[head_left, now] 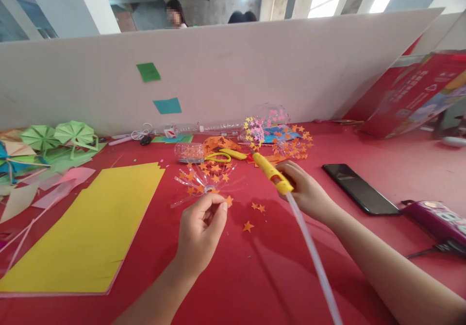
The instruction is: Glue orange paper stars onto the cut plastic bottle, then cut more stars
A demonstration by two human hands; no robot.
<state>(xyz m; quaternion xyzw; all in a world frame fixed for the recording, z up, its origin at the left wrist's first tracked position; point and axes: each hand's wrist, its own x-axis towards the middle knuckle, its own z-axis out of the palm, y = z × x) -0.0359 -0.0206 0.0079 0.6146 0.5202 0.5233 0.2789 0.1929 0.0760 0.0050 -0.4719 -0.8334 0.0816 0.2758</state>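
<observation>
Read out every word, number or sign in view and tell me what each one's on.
Red box: rows of white characters and a triangle-shaped sign; the characters are too blurred to read.
Purple object: large pale lettering, cut off by the picture's edge, not surely readable.
I can quote nothing for certain.

The only view looked forward and down from the wearer's head, above the near side of the flat red tabletop (218, 281), close behind the bare left hand (202, 228) and bare right hand (306, 186), taking in the long, white upright board (225, 75) beyond it.
</observation>
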